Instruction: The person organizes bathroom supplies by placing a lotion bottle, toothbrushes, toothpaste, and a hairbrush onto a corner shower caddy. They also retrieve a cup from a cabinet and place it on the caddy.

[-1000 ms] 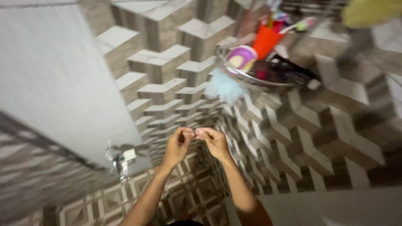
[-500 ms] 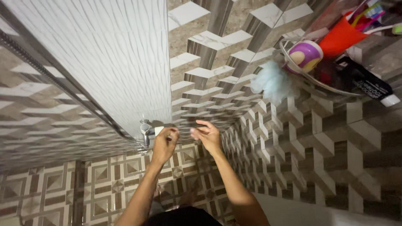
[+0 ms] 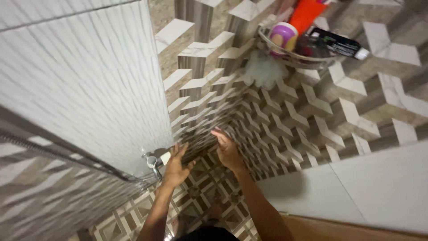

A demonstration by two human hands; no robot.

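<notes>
With both hands now parted, the left hand (image 3: 175,167) rests open-fingered beside the chrome tap (image 3: 154,160) on the left wall, while the right hand (image 3: 227,149) hovers open, holding nothing.

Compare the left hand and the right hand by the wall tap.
The left hand is at the metal tap, apparently touching it; the right hand is apart from it, over the patterned tiles. The left hand's fingers point up; the right hand's fingers spread up-left. Both are bare, open and hold nothing.
</notes>
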